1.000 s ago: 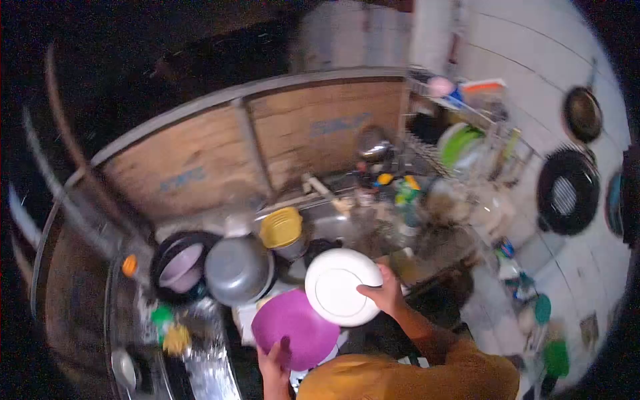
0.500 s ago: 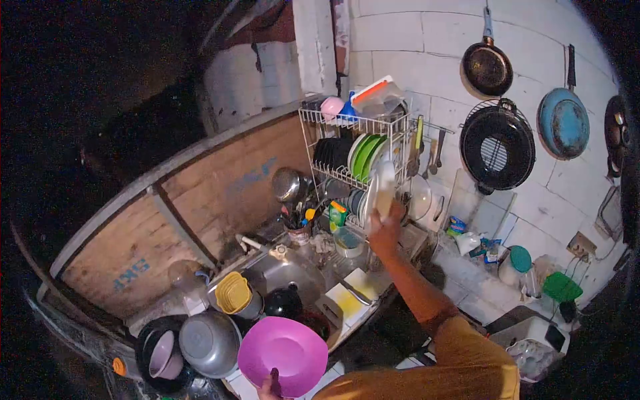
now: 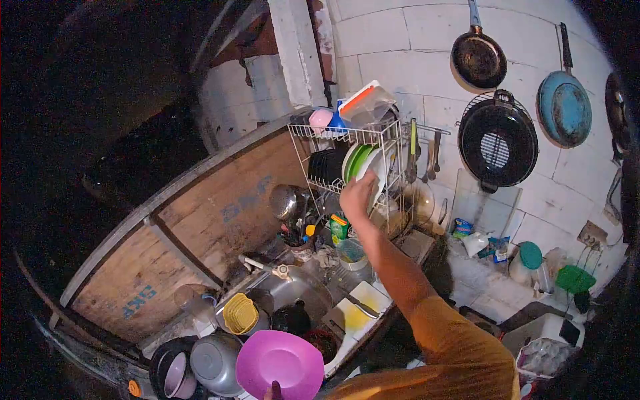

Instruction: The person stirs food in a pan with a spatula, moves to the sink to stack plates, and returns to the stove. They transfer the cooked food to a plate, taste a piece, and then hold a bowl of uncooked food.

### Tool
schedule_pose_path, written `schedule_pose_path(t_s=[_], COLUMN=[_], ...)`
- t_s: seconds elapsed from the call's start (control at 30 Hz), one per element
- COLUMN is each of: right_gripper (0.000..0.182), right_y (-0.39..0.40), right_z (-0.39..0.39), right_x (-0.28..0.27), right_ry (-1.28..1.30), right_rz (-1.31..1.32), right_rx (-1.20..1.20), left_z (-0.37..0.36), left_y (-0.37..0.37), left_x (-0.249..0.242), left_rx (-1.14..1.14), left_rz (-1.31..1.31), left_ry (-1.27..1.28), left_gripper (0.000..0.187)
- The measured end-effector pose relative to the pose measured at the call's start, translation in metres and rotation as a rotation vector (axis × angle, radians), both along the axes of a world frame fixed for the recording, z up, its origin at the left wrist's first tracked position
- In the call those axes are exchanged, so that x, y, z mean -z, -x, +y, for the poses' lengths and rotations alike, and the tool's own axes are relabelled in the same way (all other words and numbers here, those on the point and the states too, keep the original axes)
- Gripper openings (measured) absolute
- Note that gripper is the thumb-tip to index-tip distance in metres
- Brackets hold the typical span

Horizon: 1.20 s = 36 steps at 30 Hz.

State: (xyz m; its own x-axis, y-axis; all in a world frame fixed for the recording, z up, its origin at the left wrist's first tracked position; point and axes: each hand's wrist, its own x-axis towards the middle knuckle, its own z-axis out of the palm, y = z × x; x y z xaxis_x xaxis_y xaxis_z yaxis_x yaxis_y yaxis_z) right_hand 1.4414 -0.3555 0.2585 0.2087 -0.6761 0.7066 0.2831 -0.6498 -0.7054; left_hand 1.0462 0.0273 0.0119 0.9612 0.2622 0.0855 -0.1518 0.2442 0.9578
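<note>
My left hand point(image 3: 273, 391) shows at the bottom edge, its thumb over the rim of a pink bowl point(image 3: 280, 357) with the other fingers hidden beneath. My right hand point(image 3: 360, 193) is stretched out to the white wire dish rack point(image 3: 343, 135). Its fingers close on a white plate point(image 3: 379, 172) that stands on edge in the rack, right beside a green plate point(image 3: 360, 160). Black plates point(image 3: 325, 167) stand in the same row to the left.
Below the rack lies a metal sink point(image 3: 303, 287) with a tap point(image 3: 267, 268). A yellow basket point(image 3: 240, 315) and a grey pot point(image 3: 217, 365) crowd the left side. A cutting board point(image 3: 369, 297) with a knife sits along the counter edge. Pans point(image 3: 498, 137) hang on the wall.
My right hand has moved up and left, from the lower tier to the upper plate row. The blurred pale thing it held before now appears as a white plate. My left hand still grips the bowl.
</note>
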Motion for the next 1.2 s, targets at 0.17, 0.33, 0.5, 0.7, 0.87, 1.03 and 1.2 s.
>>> schedule_pose_path(t_s=[0.17,0.33,0.5,0.7,0.87,1.03,1.2], right_gripper=[0.043,0.04,0.039,0.038,0.041,0.043,0.046], right_y=[0.005,0.033,0.042,-0.043,-0.076,-0.109,-0.11], right_z=[0.012,0.039,0.066,0.06,0.035,0.003,-0.024], right_x=[0.002,0.039,0.019,0.017,0.027,0.018,-0.017], right_ry=[-0.063,0.039,-0.02,-0.186,-0.385,-0.483,-0.582], right_rz=[-0.068,-0.091,-0.058,-0.015,-0.156,-0.207,-0.037], right_rx=[-0.024,-0.057,-0.442,-0.378,-0.347,-0.281,-0.18], left_z=[0.004,-0.003,-0.005,0.005,0.002,0.0,0.001], left_y=[0.004,0.005,0.013,0.007,0.011,0.022,0.022], left_x=[0.011,0.003,-0.026,0.006,-0.005,-0.017,-0.011], left_rx=[0.001,-0.04,-0.02,-0.069,-0.034,-0.036,-0.046], left_rz=[-0.03,-0.065,0.023,-0.073,-0.127,-0.028,-0.079], left_ry=[0.01,0.01,0.003,0.01,-0.069,-0.072,-0.148], left_gripper=[0.079,0.083,0.085,0.084,0.078,0.074,0.069])
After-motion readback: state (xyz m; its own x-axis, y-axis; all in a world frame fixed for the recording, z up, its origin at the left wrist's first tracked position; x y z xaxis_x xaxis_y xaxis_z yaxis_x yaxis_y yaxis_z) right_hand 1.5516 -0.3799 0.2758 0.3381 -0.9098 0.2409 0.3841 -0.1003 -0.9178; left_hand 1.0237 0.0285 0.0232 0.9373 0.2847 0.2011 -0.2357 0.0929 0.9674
